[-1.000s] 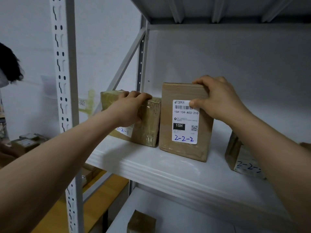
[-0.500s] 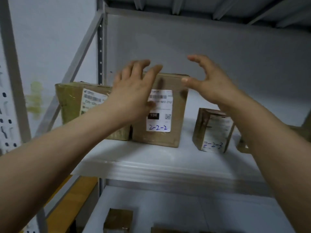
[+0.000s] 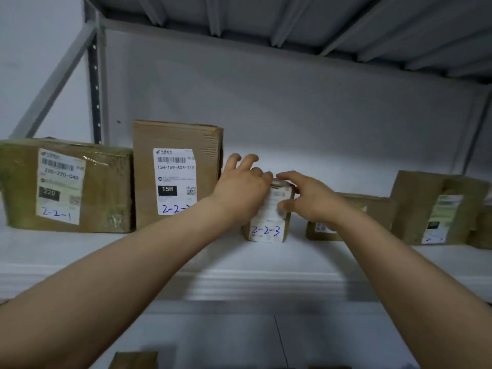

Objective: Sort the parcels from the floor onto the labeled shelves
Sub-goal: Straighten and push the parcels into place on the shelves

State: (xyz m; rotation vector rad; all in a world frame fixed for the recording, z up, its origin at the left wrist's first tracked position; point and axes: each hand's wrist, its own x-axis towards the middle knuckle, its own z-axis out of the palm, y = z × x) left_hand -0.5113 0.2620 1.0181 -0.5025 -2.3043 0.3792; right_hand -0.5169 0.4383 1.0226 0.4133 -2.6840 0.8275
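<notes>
Right, along the white shelf (image 3: 239,275) from the left: the broad 2-2-1 parcel (image 3: 66,185) sits at the end, and the taller 2-2-2 parcel (image 3: 175,171) stands touching it, its handwritten code partly hidden by my forearm. Just beside that, my left hand (image 3: 239,187) lies against the left side of the small 2-2-3 parcel (image 3: 266,230), fingers loose and spread, closed on nothing. My right hand (image 3: 311,201) pinches the box at its top right corner, forefinger over the top edge and thumb on the label. The box stands upright on the shelf, with a flat parcel (image 3: 372,209) and a tall parcel (image 3: 439,209) further right. I judge I am squaring up the row by number. Next I should slide the small box left, snug to its neighbour, label facing out, without tipping it
</notes>
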